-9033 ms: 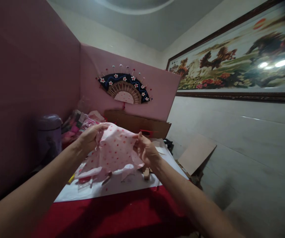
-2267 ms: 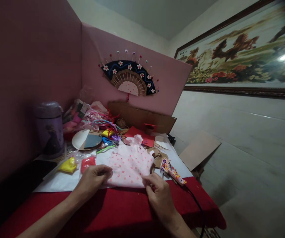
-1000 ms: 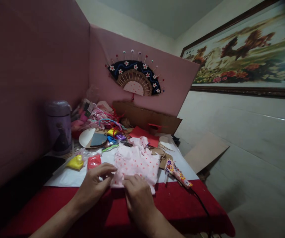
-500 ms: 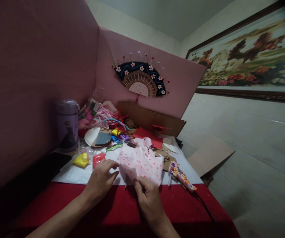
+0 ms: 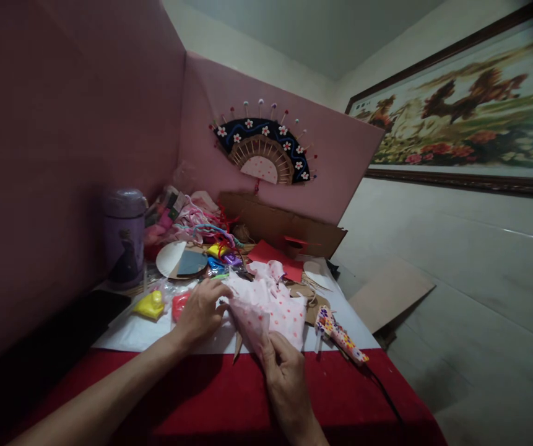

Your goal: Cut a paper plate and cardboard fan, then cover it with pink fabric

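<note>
A pale pink cloth (image 5: pixel 287 313) with red dots lies crumpled on the white sheet at the table's front. My right hand (image 5: pixel 289 378) pinches its near edge between thumb and fingers, lifting a fold. At the cloth's left edge, the curled fingers of my left hand (image 5: pixel 203 308) close on its upper corner; the fingertips are partly hidden. Beneath the raised fold, a narrow brown pointed piece (image 5: pixel 237 347) sticks out. Right of the cloth lies a flower-patterned glue gun (image 5: pixel 343 337) with a black cord. Brown cardboard pieces (image 5: pixel 311 298) lie partly under the cloth.
Bags of yellow clay (image 5: pixel 150 305) and red clay (image 5: pixel 180 305) lie left. Behind are a two-tone disc (image 5: pixel 171 259), red paper (image 5: pixel 273 257) and heaped ribbons (image 5: pixel 196 220). A purple flask (image 5: pixel 124 238) stands at left. A decorated fan (image 5: pixel 266 152) hangs on the pink board.
The cloth, held up in the air earlier, now lies on the table. Lately my right hand has lifted its near edge toward me, and my left hand has moved up to its left corner.
</note>
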`<state>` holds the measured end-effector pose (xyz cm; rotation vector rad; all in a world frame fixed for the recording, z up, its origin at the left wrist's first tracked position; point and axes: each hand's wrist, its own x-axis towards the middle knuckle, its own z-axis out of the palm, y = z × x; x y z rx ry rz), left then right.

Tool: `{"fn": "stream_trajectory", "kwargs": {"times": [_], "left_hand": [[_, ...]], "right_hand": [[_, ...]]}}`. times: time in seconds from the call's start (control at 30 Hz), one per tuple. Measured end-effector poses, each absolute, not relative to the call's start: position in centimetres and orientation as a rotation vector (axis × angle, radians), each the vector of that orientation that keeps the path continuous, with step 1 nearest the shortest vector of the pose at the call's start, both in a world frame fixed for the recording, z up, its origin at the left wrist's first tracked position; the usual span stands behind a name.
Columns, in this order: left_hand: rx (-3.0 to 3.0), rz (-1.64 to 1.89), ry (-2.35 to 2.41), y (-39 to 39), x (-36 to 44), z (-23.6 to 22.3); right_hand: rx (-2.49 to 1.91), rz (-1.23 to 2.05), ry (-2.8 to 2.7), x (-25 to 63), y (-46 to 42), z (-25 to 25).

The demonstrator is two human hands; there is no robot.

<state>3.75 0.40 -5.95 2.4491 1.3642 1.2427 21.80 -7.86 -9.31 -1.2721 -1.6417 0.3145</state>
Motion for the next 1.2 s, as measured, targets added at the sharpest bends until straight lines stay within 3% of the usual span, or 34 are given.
{"fn": "stream_trajectory", "kwargs": {"times": [0.4, 0.77, 0.97, 1.2], "left_hand": [[2.547, 1.416, 1.333, -0.3, 3.6, -6.9], [2.637, 1.217, 1.476, -0.6, 3.5, -6.8], [2.216, 1.381, 1.296, -0.7, 3.5, -6.8], [1.735, 1.39, 1.278, -0.5, 3.9, -7.1]], "right_hand": [[-1.165, 0.196, -1.739, 21.6, -8.6, -8.6], [-1.056, 0.028, -1.79, 21.7, -8.7, -8.7], [-0.982, -0.228, -1.875, 21.4, -9.4, -8.4], [-1.069, -0.112, -2.019, 20.7, -9.2, -8.2]]}}
